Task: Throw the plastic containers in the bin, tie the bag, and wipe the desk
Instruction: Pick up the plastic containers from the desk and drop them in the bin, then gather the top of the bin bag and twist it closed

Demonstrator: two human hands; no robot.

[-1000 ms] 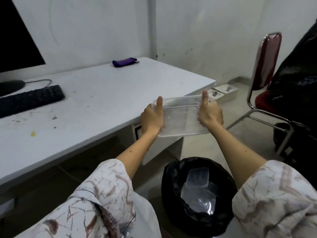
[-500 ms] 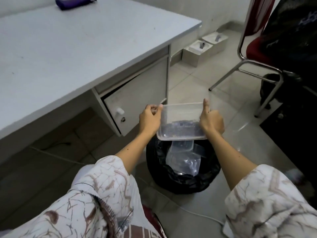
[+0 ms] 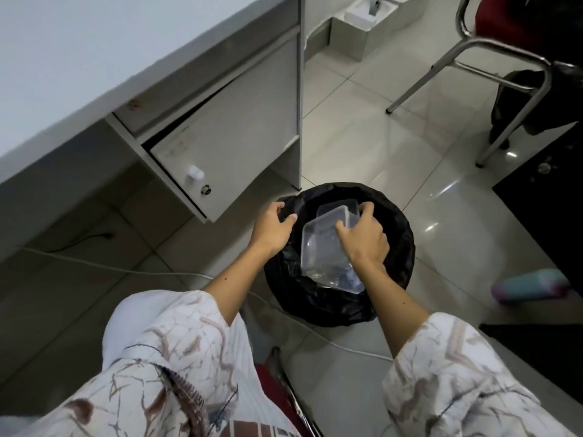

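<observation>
The clear plastic container (image 3: 321,247) sits tilted in the mouth of the bin, on top of other clear plastic containers (image 3: 339,209) already inside. It lies directly under the right hand (image 3: 362,239), whose thumb and curled fingers reach over its far right corner and touch its rim; whether they pinch it or only rest on it cannot be told. The left hand (image 3: 273,228) is just left of the container, apart from it, its fingers curled over the left edge of the black bin bag (image 3: 391,279) and gripping the plastic there. The bag lines a round bin standing on the tiled floor (image 3: 410,159). Just beyond the bin to the left is the white desk (image 3: 94,48) with its cupboard door (image 3: 239,134) ajar. At far right stands a metal-framed chair (image 3: 492,58), and a white cable (image 3: 110,269) runs across the floor nearby.
</observation>
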